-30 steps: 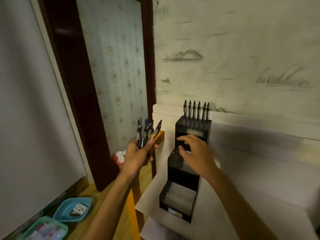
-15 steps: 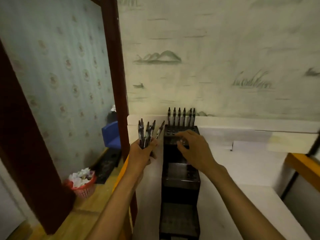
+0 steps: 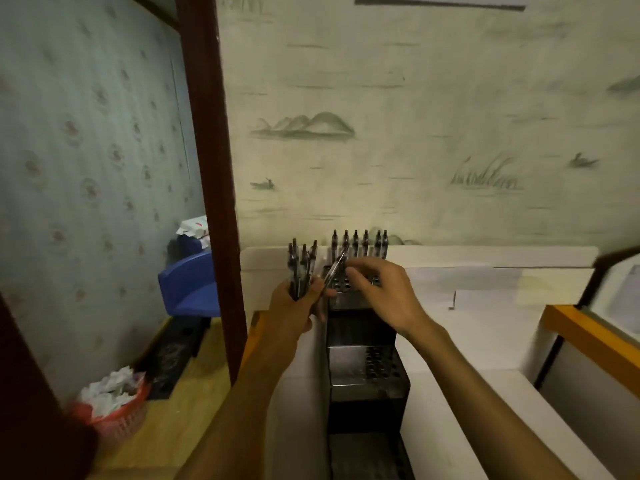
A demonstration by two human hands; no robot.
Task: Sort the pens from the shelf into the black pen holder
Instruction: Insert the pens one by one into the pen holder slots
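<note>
The black pen holder stands in stepped tiers on a white shelf against the wall. Several pens stand upright in the back row of its top tier. To the left of that tier, my left hand grips a bunch of dark pens, their tips pointing up. One pen slants out of the bunch to the right. Over the top tier, my right hand has curled fingertips right beside this slanted pen. Whether they pinch it is unclear.
A dark red door post rises just left of the shelf. Beyond it stand a blue seat and a red basket of crumpled paper on the wooden floor. An orange-edged frame borders the shelf at right.
My right hand has lifted off the holder's top tier and moved left to the slanted pen. My left hand has brought the bunch closer to the holder. The view has swung right.
</note>
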